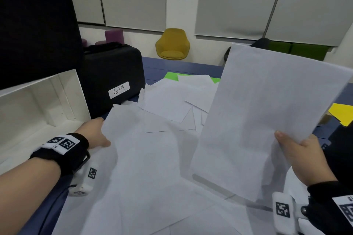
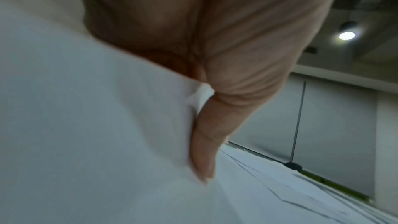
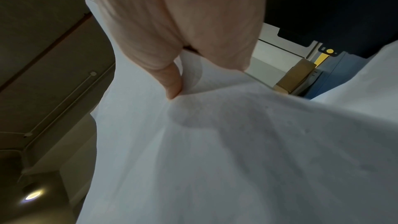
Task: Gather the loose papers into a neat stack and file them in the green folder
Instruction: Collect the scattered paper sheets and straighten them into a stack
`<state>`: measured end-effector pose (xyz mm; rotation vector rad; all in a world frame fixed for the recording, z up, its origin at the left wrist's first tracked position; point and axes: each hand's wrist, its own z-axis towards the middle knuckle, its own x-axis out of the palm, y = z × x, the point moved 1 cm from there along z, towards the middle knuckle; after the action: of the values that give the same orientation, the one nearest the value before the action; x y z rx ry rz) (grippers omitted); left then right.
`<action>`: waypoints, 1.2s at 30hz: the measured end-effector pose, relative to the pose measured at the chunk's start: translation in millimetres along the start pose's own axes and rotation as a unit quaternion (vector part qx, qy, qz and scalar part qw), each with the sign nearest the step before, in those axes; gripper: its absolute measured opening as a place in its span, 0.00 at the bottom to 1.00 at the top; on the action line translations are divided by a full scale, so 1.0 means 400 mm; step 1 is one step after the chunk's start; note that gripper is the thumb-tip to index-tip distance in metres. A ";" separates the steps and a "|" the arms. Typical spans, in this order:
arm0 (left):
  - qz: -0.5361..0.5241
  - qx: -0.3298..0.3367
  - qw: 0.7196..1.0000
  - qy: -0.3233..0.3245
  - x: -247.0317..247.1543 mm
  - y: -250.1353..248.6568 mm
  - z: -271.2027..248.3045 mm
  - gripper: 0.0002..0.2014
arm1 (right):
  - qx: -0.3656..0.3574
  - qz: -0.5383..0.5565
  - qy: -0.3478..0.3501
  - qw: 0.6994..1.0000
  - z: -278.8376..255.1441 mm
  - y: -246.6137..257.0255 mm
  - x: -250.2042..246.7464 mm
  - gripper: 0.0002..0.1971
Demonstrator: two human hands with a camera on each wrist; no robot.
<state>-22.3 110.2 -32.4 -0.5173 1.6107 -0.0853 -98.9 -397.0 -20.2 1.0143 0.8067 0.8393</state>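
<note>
Gathering is under way: loose papers [image 1: 164,108] lie fanned and overlapping across the blue table [image 1: 183,66], some of them on top of the green folder [image 1: 171,75], which shows only as a strip at the far edge of the pile. The right hand [image 1: 303,160] holds up a held sheaf [image 1: 267,116], tilted clear of the table, thumb on the near face and fingers behind; the right wrist view shows the thumb pressed into the paper, so that hand is clamped on it. The left hand [image 1: 95,133] has a large near sheet [image 1: 145,158] by its left edge, and the left wrist view shows the thumb [image 2: 204,151] lying on the paper with the sheet's edge tucked against the palm, a pinch as far as I can judge.

To do this step well, I would slide that sheet flat under or against the sheaf rather than lift it by one corner, since thin paper buckles and drags its neighbours. Squaring the edges against the table before reaching for the next would keep the stack neat.

A black case [image 1: 114,74] labelled 619 and a white box [image 1: 38,101] stand to the left, a yellow sheet [image 1: 342,113] to the right
</note>
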 end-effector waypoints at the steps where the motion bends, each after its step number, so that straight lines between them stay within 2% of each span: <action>1: -0.014 0.008 1.000 -0.011 -0.003 0.010 -0.002 0.22 | 0.001 0.000 -0.005 1.000 0.001 -0.007 -0.001 0.08; 4: -0.032 0.029 0.998 -0.037 -0.011 0.032 -0.014 0.16 | 0.006 0.013 -0.007 1.000 0.002 -0.014 0.002 0.08; 6: -0.036 0.041 0.998 -0.033 -0.015 0.038 -0.022 0.11 | 0.008 0.017 -0.005 1.000 0.002 -0.011 0.009 0.09; 11: -0.058 0.053 0.997 -0.017 -0.032 0.038 -0.031 0.09 | 0.005 0.021 0.009 1.000 -0.001 0.002 0.028 0.03; 18: -0.099 0.042 0.993 -0.048 -0.049 0.032 -0.036 0.07 | 0.003 0.020 0.020 1.000 -0.018 0.008 0.046 0.14; 20: -0.123 0.041 0.991 -0.036 -0.053 0.036 -0.037 0.04 | 0.006 0.024 0.021 0.999 -0.025 0.014 0.049 0.13; 23: -0.159 0.036 0.986 -0.046 -0.057 0.044 -0.042 0.06 | 0.010 0.029 0.015 0.999 -0.032 0.017 0.051 0.12; 31: -0.179 0.037 0.972 -0.146 -0.067 0.013 -0.066 0.11 | 0.013 0.022 0.016 1.000 -0.038 0.024 0.059 0.12; 34: -0.149 0.040 0.976 -0.152 -0.072 0.018 -0.058 0.14 | 0.017 0.023 0.017 0.999 -0.042 0.029 0.060 0.12; 36: -0.091 0.041 0.987 -0.129 -0.068 0.029 -0.048 0.15 | 0.021 0.022 0.019 0.999 -0.042 0.028 0.059 0.12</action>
<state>-43.6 126.1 -8.9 -0.5871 1.2994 -0.2121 -105.2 -366.8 -19.2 1.0594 0.8386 0.8847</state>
